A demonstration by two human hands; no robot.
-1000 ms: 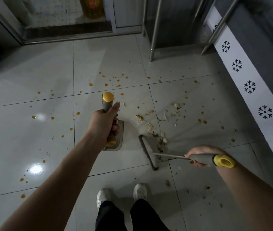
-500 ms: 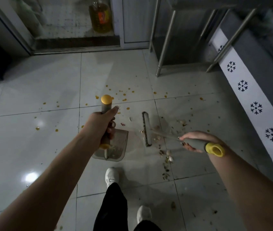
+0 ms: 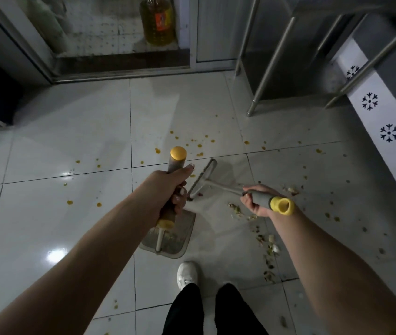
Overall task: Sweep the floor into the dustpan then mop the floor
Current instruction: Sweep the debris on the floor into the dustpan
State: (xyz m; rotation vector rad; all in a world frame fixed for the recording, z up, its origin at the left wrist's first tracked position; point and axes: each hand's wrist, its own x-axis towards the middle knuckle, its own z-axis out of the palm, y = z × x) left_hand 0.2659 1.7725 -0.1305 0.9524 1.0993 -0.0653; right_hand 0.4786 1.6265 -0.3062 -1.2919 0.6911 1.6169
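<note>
Over the last second the broom (image 3: 203, 177) has swung from low on the right of the dustpan (image 3: 182, 235) to just beyond it. Its head now lies slanted on the floor (image 3: 71, 131), almost touching the left hand (image 3: 165, 192). That hand is clamped round the dustpan's upright grey handle, thumb laid along it under the yellow cap. The pan has stayed flat on the tiles throughout, but it now sits closer to the person's white shoe (image 3: 186, 274), so the person seems to have stepped forward. The right hand (image 3: 256, 201) is wrapped round the broom's grey grip just ahead of its yellow end, and it now sits nearer the dustpan than before. The scraps (image 3: 268, 243), a loose heap beyond the broom head a second ago, are now strung out in a trail to the right of the dustpan and running down towards the feet. A few pale bits seem to lie inside the pan, though the light is too dim to be sure. So the stroke looks to have spread the litter more than gathered it, and sweeping is probably only partly done, with more passes needed towards the pan. The yellow drops (image 3: 199, 146) beyond the dustpan look like liquid left for mopping, and no mop is in view.
</note>
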